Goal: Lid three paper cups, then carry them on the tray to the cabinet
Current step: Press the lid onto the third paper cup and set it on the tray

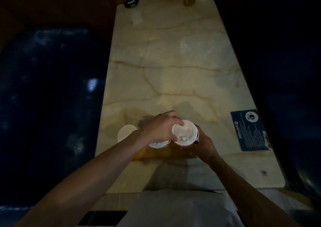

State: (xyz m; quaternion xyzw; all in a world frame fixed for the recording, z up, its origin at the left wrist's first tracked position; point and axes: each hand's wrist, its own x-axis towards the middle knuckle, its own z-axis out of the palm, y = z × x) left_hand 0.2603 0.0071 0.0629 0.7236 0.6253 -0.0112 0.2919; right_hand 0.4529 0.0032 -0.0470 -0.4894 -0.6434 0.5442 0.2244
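Both hands meet on one cup at the near end of the marble tabletop [173, 61]. The left hand [159, 128] comes over from the left, its fingers curled on the white lid [185, 133] and pressing along its left rim. The right hand [202, 145] wraps the cup below the lid from the right and near side; the cup's wall is hidden by the lid and the fingers. Under the left wrist a second lid [159, 144] shows, touching the first lid's left edge. Further left stands an open cup [126, 133], without a lid, just beside the left forearm. The cups sit over a brown wooden tray [156, 154], whose near edge shows between the forearms. A dark blue card [250, 131] lies on the tabletop to the right, well apart from the hands.
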